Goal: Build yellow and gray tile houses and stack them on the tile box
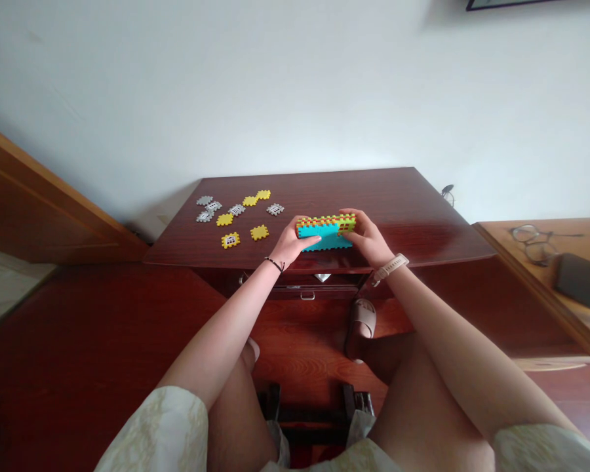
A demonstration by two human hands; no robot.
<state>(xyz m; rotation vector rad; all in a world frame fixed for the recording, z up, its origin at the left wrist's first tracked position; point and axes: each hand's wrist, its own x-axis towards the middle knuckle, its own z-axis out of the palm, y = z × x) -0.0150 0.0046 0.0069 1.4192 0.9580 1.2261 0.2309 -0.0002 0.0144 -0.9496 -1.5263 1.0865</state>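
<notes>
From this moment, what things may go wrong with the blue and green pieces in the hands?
The left grip and right grip might press the toothed blue-and-green assembly apart if its joints are loose. It appears close to the front edge of the table, so a dropped piece could reach the floor.

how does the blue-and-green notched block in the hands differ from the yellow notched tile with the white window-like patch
The blue-and-green notched block shows several colours; the yellow notched tile is mainly yellow, with a white patch. The block is bigger than the tile. The left hand and right hand grip the block, while the tile lies flat on the dark brown table. Both have toothed edges.
</notes>
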